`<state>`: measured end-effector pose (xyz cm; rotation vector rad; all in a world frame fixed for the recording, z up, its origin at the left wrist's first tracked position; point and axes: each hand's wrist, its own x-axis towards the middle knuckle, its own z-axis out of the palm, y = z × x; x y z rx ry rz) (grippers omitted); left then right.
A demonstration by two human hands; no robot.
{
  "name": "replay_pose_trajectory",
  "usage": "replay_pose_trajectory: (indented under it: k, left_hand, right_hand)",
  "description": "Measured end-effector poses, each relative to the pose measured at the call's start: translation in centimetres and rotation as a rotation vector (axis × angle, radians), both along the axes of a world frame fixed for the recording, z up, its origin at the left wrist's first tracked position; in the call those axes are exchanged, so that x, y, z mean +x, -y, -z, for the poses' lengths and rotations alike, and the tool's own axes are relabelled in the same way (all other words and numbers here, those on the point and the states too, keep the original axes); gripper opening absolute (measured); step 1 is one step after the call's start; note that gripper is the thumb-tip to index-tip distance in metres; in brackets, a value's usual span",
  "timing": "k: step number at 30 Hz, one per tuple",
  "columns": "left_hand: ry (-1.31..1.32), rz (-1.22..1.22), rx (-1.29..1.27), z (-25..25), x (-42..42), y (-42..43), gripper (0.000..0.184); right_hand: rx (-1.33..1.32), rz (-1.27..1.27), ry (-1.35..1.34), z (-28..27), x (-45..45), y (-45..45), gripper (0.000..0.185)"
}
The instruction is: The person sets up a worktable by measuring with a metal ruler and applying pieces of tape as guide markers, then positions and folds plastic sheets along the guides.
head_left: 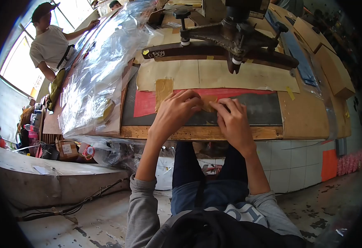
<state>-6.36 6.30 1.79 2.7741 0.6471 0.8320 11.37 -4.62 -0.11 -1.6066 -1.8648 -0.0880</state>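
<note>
Both my hands are over a red sheet [144, 103] that lies on a dark grey mat [263, 109] at the table's front edge. Between my fingertips is a small piece of brown tape [208, 100]. My right hand [235, 122] pinches its right side with thumb and forefinger. My left hand [177, 110] has its fingers curled in at the tape's left side; their tips are partly hidden. A larger strip of brown tape [163, 90] lies flat across the red sheet, just behind my left hand. Beyond it lies a cream sheet [230, 76].
A heavy metal press frame [226, 37] with a dark crossbar [181, 51] hangs over the sheets. Clear plastic film [96, 70] covers the table's left side. Cardboard boxes [334, 72] stand at right. Another person [51, 45] stands at the far left, one hand on the table.
</note>
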Motion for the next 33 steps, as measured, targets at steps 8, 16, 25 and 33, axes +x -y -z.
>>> replay_pose_trajectory:
  k: [8,16,25,33]
  left_hand:
    - [0.037,-0.104,-0.175,0.0,0.8,-0.9,0.010]
    - [0.077,-0.145,-0.294,-0.4,1.1,-1.9,0.011]
    - [0.090,-0.103,-0.331,-0.2,0.6,-0.7,0.013]
    - [-0.035,-0.102,-0.050,0.4,0.0,4.3,0.035]
  right_hand:
    - [-0.008,0.003,-0.122,0.2,0.4,-0.2,0.043]
    - [-0.021,-0.009,-0.213,0.6,0.7,-0.8,0.044]
    - [-0.015,0.019,-0.193,0.2,0.5,-0.5,0.032]
    - [0.018,0.071,-0.048,-0.2,-0.5,-0.4,0.033]
